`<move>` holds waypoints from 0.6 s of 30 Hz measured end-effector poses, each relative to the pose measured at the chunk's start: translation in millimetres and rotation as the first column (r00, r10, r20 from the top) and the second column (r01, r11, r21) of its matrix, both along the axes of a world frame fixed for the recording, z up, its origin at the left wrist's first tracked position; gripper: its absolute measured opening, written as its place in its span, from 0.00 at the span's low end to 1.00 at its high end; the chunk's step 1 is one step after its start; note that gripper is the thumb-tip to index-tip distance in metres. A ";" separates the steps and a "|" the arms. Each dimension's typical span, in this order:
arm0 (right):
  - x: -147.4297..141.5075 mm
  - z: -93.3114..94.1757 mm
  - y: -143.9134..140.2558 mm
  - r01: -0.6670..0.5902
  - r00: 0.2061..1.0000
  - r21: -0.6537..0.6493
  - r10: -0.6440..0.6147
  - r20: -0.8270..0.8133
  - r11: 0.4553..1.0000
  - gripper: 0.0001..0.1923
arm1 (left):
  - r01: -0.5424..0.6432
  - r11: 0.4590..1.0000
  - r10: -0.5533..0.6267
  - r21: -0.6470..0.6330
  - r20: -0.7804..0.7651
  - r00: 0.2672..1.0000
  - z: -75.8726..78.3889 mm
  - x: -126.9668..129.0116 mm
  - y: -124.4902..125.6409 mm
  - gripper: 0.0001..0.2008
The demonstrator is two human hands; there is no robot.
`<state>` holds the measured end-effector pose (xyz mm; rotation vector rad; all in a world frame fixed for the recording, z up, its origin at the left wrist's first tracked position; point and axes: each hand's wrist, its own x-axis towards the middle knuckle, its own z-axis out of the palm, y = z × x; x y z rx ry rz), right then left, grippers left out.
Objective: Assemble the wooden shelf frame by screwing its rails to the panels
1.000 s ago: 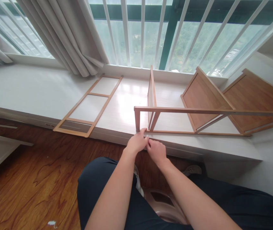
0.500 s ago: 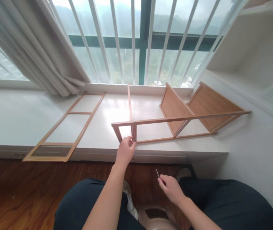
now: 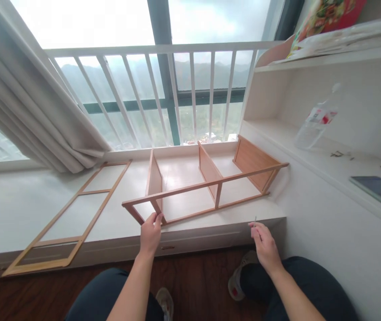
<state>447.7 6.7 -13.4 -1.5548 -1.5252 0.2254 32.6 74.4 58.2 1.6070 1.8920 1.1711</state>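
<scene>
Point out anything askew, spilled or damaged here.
The flat frame lies slantwise on the ledge, its near end jutting past the edge, so it looks easy to knock. No spill or damage shows.

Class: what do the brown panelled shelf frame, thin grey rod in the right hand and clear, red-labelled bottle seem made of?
Brown panelled shelf frame: probably wood or bamboo, satin; even, warm-brown bars.
Thin grey rod in the right hand: perhaps bare metal; greyish, too small for certainty.
Clear, red-labelled bottle: likely smooth plastic; transparent body.
</scene>
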 end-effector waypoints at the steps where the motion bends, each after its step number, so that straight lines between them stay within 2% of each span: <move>1: 6.1 4.4 13.7 0.000 0.996 0.040 -0.004 0.090 0.999 0.23 | -0.006 1.000 0.006 0.011 0.012 1.000 0.4 1.0 -1.5 0.21; 2: 11.1 8.4 27.8 -0.001 0.983 0.075 -0.013 0.184 0.997 0.23 | -0.017 1.000 0.016 0.022 0.022 1.000 0.5 2.5 -3.9 0.21; 5: 16.9 17.9 66.6 -0.027 0.955 0.110 -0.007 0.297 0.994 0.25 | -0.063 0.996 0.061 0.059 0.035 0.998 -1.0 9.3 -17.3 0.22; 9: 3.5 22.5 96.0 -0.111 0.908 0.106 0.058 0.415 0.988 0.22 | -0.133 0.984 0.123 0.117 0.096 0.988 -1.4 14.5 -47.0 0.23; 13: -14.9 17.2 96.1 -0.109 0.867 0.152 0.019 0.498 0.982 0.22 | -0.234 0.948 0.203 0.214 0.161 0.966 7.1 6.5 -72.0 0.23; 18: -26.6 8.6 79.6 -0.098 0.842 0.304 -0.084 0.532 0.948 0.24 | -0.315 0.923 0.276 0.222 0.188 0.943 23.1 -8.9 -84.3 0.24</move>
